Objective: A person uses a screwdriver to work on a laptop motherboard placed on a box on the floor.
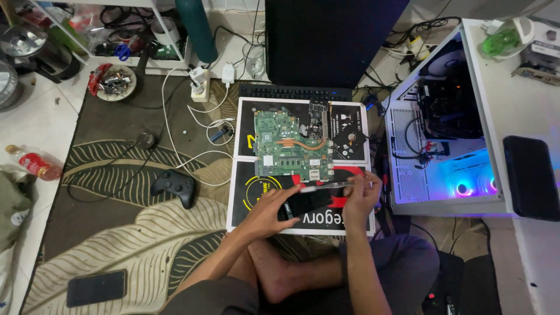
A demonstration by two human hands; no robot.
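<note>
The circuit board (293, 146) lies on the mat (245, 198), game controller (174, 185) left.

Matt green circuit board (290, 144), glossy mat (248, 201)

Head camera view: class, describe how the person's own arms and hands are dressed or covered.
Both arms are bare, with no sleeves visible in the frame. The left hand and right hand are bare too: no gloves, and no watch, ring or band can be made out.
</note>
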